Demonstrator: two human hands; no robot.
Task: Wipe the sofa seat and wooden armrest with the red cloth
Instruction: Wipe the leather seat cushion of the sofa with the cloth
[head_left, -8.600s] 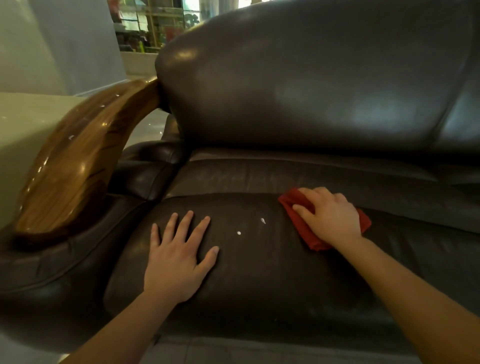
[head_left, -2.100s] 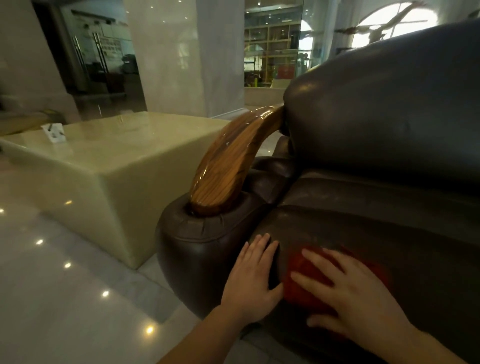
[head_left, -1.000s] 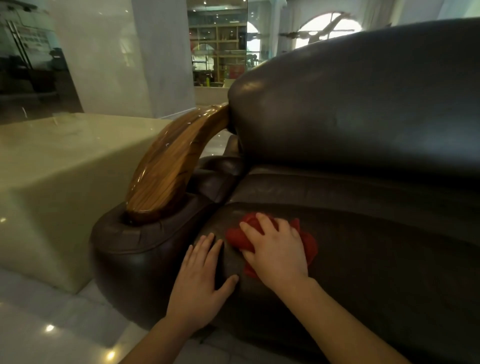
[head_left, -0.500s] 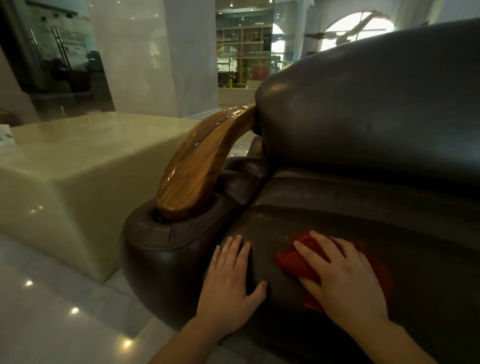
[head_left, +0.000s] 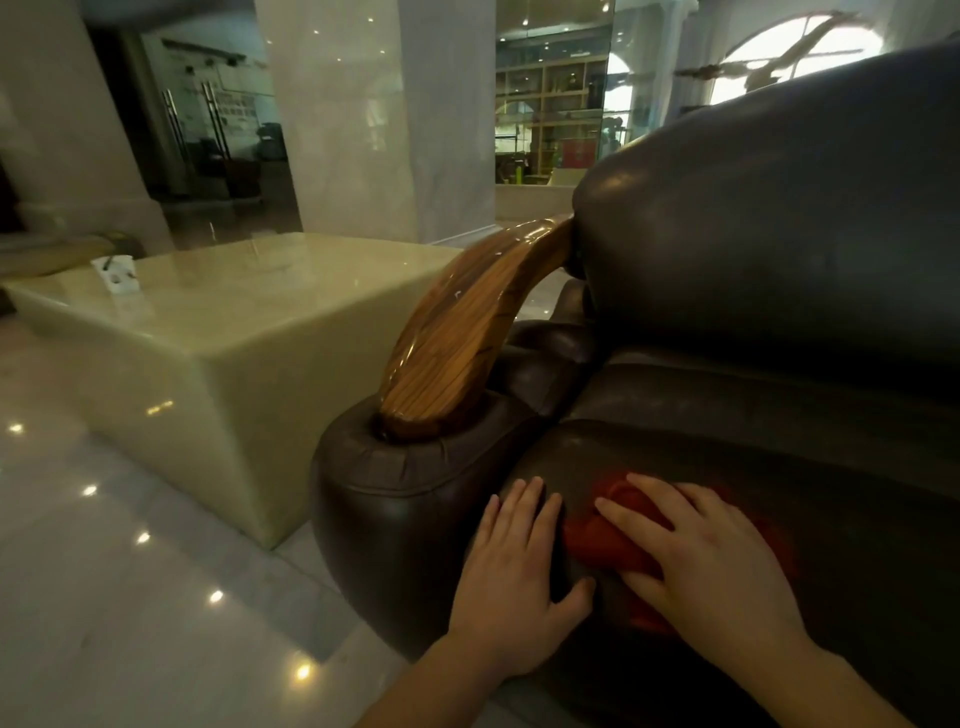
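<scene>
A dark brown leather sofa seat fills the lower right. My right hand lies flat on the red cloth and presses it onto the seat's front left corner. My left hand rests flat with fingers spread on the seat's front edge, just left of the cloth, holding nothing. The glossy curved wooden armrest rises from the padded leather arm beyond my left hand and runs up to the backrest. Neither hand touches the wood.
A large pale glossy block table stands left of the sofa arm with a small white holder on its far corner. Shiny tiled floor lies at lower left. A marble pillar and shelves stand behind.
The view has swung left over the last half second. My right hand slid the red cloth a little left toward my left hand, which has stayed on the seat's front edge.
</scene>
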